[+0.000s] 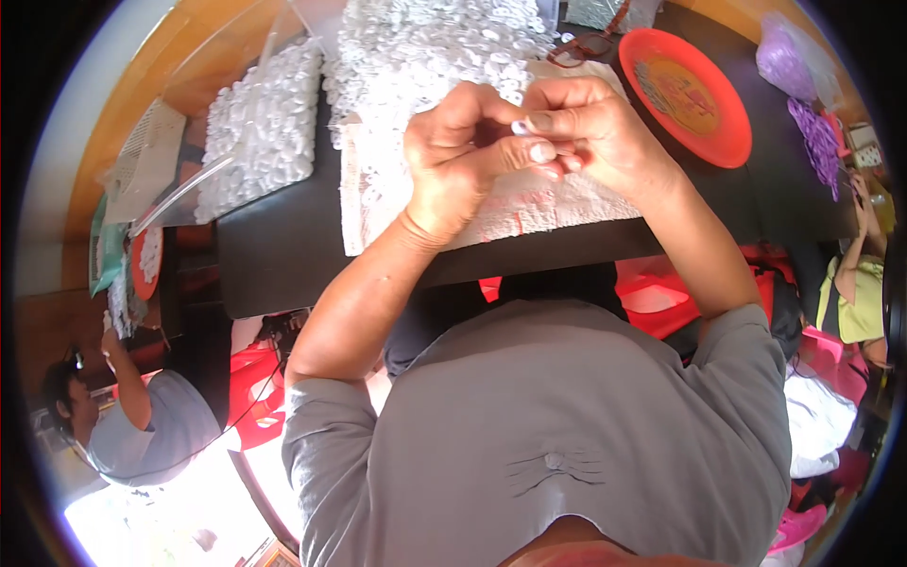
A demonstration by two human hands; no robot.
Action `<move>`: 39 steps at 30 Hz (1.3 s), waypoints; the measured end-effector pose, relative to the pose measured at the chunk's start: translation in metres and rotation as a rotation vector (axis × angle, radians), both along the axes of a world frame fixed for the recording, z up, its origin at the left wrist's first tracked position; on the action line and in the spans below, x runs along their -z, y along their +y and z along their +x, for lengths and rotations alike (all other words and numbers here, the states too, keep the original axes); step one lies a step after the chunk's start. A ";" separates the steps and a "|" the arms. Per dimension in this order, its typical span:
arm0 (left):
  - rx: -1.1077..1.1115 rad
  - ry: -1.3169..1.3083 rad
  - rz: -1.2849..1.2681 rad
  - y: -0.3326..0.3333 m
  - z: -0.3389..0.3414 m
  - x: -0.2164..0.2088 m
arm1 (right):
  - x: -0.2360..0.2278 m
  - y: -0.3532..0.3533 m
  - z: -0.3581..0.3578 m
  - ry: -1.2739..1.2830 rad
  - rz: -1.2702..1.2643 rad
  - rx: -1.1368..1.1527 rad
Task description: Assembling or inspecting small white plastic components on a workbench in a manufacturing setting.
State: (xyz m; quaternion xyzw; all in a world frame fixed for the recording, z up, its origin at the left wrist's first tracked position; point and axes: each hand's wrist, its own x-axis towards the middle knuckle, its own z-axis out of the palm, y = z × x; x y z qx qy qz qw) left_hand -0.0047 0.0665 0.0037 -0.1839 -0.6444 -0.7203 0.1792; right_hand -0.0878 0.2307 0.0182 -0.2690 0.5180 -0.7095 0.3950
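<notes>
My left hand (457, 159) and my right hand (609, 132) meet over a pale cloth (501, 219) on the dark table, fingertips close together. A small white plastic piece (520, 127) is pinched between them; its exact shape is partly hidden by the fingers. Both hands are closed, with thumbs pressed toward the fingers. Just beyond them spreads a large heap of small white ring-like pieces (425, 61), some lying on the cloth's left part.
To the left lies a second block of white pieces (265, 128). An oval red tray (737, 137) with small bits in it sits at right, near brown-framed glasses (588, 45). Purple cord (814, 142) lies farther right. Other people sit at left (156, 425) and far right (855, 293).
</notes>
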 end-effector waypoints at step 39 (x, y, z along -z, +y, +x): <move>-0.153 0.182 -0.166 -0.005 -0.014 0.019 | -0.001 -0.002 -0.001 0.225 0.044 0.019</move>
